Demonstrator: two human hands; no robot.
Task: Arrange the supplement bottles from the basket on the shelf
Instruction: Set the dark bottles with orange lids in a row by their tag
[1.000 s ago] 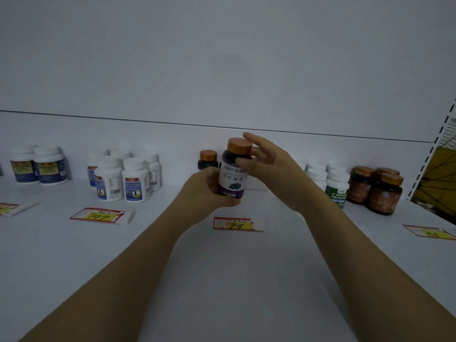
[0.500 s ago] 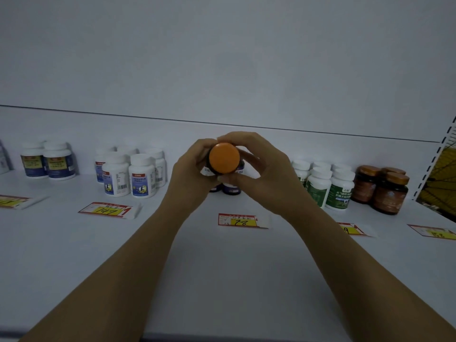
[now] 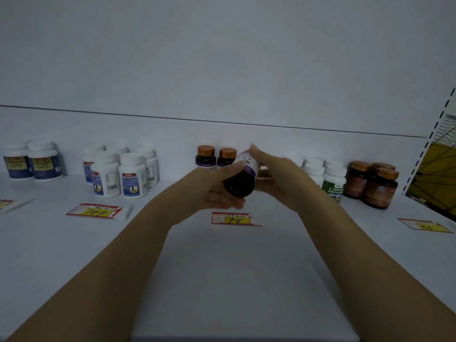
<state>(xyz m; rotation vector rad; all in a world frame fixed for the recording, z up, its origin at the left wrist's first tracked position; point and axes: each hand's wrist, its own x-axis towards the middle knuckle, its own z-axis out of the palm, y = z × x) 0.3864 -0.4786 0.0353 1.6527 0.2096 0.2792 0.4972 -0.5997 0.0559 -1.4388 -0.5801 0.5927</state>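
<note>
Above the middle of the white shelf (image 3: 222, 280) I hold a dark purple-labelled supplement bottle (image 3: 240, 181) tipped on its side, its dark base facing me and its copper cap pointing away to the right. My left hand (image 3: 214, 188) grips the lower body, thumb over the top. My right hand (image 3: 274, 176) wraps the cap end. Two matching purple bottles (image 3: 216, 157) with copper caps stand upright at the back wall just behind. The basket is out of view.
White bottles with blue labels (image 3: 121, 172) stand back left, two more (image 3: 33, 160) at far left. Green-labelled white bottles (image 3: 328, 177) and brown bottles (image 3: 375, 185) stand back right. Price tags "147" (image 3: 96, 212) and "28" (image 3: 234, 219) lie on the shelf.
The bottle went from upright, to cap facing me, to base facing me. Both hands turned it while staying over the middle of the shelf.
</note>
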